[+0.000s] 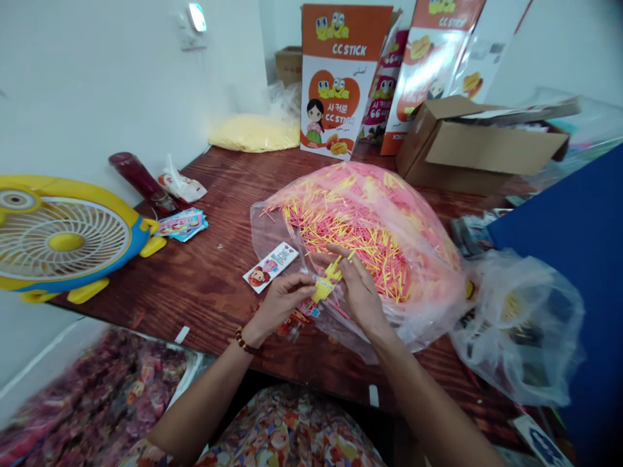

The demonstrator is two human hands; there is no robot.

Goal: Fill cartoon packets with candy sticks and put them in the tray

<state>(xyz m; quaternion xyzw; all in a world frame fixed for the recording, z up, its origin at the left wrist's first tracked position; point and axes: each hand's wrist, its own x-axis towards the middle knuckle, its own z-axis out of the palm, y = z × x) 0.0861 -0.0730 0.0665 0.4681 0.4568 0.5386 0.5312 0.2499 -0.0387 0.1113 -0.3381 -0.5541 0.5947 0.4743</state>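
My left hand [281,299] and my right hand [359,290] meet over the near part of the brown wooden table [209,279]. Together they pinch a small bunch of yellow sticks [329,280] and a small printed packet below it. Just behind my hands lies a big clear plastic bag [370,227] heaped with pink and yellow sticks. A flat printed packet with a cartoon face [270,266] lies on the table left of my left hand.
A yellow and blue fan [63,240] stands at the left edge, with a dark red bottle [141,178] and loose packets [182,224] behind it. Orange "CC STICK" cartons [338,78] and an open cardboard box [477,143] stand at the back. A crumpled clear bag [520,324] lies right. A bin of filled packets [97,395] sits lower left.
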